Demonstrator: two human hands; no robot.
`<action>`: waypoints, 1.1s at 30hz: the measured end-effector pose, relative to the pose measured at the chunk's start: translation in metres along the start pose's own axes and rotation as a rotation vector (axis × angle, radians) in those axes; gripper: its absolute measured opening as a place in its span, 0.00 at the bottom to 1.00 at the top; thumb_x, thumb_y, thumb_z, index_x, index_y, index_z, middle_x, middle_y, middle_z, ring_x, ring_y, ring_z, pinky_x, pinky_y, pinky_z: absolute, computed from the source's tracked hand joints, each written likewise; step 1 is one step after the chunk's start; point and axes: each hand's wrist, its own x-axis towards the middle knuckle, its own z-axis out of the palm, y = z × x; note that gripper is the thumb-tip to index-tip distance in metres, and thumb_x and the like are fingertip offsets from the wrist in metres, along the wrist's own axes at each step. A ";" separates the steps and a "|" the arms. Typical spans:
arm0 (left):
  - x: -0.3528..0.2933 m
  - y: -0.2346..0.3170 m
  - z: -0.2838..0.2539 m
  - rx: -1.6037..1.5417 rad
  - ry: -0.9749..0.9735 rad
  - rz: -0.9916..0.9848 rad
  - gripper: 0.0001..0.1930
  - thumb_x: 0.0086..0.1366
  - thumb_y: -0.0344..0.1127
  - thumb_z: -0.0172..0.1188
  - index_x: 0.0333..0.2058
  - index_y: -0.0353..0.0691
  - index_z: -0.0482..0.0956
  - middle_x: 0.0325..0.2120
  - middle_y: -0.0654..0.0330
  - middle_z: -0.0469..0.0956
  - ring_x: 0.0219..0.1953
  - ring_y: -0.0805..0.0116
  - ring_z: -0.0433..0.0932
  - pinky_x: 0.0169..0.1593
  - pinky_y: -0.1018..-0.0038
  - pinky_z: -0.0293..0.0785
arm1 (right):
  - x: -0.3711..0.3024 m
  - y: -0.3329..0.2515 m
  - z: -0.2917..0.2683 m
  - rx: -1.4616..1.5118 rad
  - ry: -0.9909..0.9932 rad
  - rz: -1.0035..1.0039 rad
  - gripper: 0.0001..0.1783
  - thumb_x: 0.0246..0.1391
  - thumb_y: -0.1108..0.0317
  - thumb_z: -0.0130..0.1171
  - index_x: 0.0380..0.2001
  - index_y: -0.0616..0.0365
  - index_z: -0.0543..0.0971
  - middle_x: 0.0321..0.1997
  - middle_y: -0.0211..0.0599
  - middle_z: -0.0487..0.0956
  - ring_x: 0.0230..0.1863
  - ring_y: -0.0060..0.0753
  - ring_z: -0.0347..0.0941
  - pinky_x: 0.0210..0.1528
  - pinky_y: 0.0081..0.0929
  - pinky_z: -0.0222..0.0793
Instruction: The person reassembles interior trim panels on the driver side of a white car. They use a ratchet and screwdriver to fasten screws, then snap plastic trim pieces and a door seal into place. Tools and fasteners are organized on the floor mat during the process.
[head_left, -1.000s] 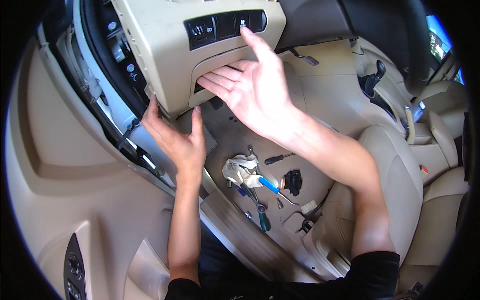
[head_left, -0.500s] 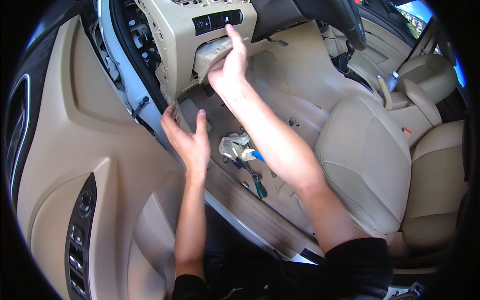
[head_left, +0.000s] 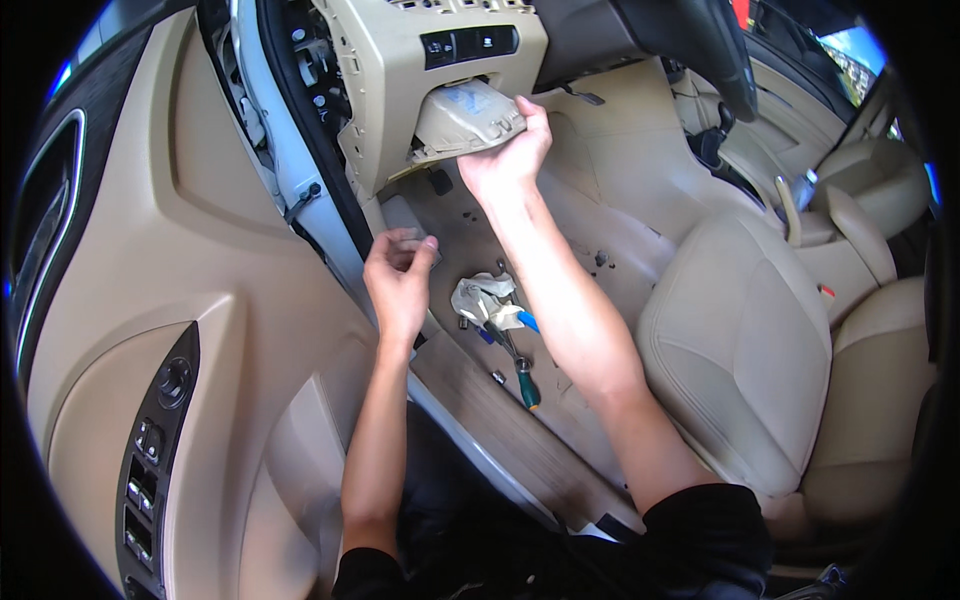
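Note:
A beige storage compartment (head_left: 460,118) is tilted out of the lower dash panel (head_left: 392,115), so its inside shows. My right hand (head_left: 508,160) grips its right and lower edge, with the thumb over the rim and the other fingers partly hidden beneath. Lower and to the left, my left hand (head_left: 400,285) hovers above the sill side of the footwell. Its fingers are loosely bent, the thumb stands apart, and I see nothing in it.
On the footwell floor lie a green-handled screwdriver (head_left: 527,385), a crumpled whitish cloth or glove (head_left: 485,296) and several small parts. The open door (head_left: 150,250) borders the left, the beige seat (head_left: 735,340) the right. The steering wheel (head_left: 715,55) overhangs the upper right.
The compartment has swung further down and outward with my right hand on it, exposing its inside. My left hand has moved slightly lower and its fingers have bent inward. The view has shifted a little.

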 end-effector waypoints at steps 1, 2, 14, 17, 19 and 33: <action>0.000 -0.005 0.003 -0.026 -0.009 -0.002 0.13 0.68 0.31 0.72 0.45 0.29 0.80 0.31 0.58 0.86 0.33 0.75 0.83 0.41 0.75 0.79 | 0.000 0.001 -0.003 -0.002 -0.066 0.004 0.24 0.62 0.53 0.53 0.51 0.60 0.79 0.54 0.42 0.83 0.57 0.45 0.78 0.67 0.49 0.71; 0.000 -0.010 0.005 0.012 -0.004 -0.001 0.13 0.68 0.31 0.72 0.45 0.29 0.81 0.31 0.58 0.86 0.33 0.75 0.82 0.40 0.75 0.79 | 0.000 0.002 -0.005 -0.004 -0.071 -0.007 0.24 0.62 0.53 0.53 0.51 0.61 0.79 0.54 0.42 0.83 0.58 0.45 0.78 0.67 0.49 0.71; 0.028 -0.016 0.040 -0.664 -0.157 -0.199 0.29 0.81 0.42 0.56 0.70 0.28 0.67 0.62 0.45 0.78 0.57 0.58 0.82 0.63 0.61 0.78 | -0.034 -0.004 -0.051 -0.149 -0.066 -0.020 0.24 0.63 0.56 0.56 0.58 0.57 0.77 0.61 0.39 0.81 0.65 0.42 0.75 0.72 0.48 0.66; 0.043 -0.011 0.045 -0.837 -0.211 -0.206 0.30 0.82 0.46 0.53 0.70 0.28 0.65 0.66 0.44 0.74 0.64 0.54 0.78 0.69 0.55 0.72 | -0.040 -0.009 -0.059 -0.221 -0.032 -0.019 0.26 0.65 0.55 0.54 0.61 0.57 0.76 0.63 0.38 0.80 0.67 0.41 0.74 0.73 0.47 0.64; 0.050 -0.010 0.046 -0.898 -0.244 -0.224 0.29 0.81 0.45 0.54 0.70 0.28 0.66 0.64 0.45 0.76 0.63 0.54 0.79 0.68 0.55 0.73 | -0.043 -0.012 -0.062 -0.260 0.070 -0.037 0.27 0.66 0.54 0.54 0.62 0.58 0.75 0.63 0.38 0.80 0.67 0.41 0.74 0.73 0.46 0.64; 0.057 0.015 0.048 -0.981 -0.294 -0.182 0.30 0.82 0.41 0.55 0.73 0.29 0.60 0.69 0.50 0.70 0.62 0.58 0.79 0.66 0.59 0.74 | -0.023 0.002 -0.012 -0.416 -0.189 0.013 0.35 0.75 0.41 0.53 0.69 0.58 0.69 0.67 0.41 0.76 0.70 0.40 0.70 0.78 0.44 0.63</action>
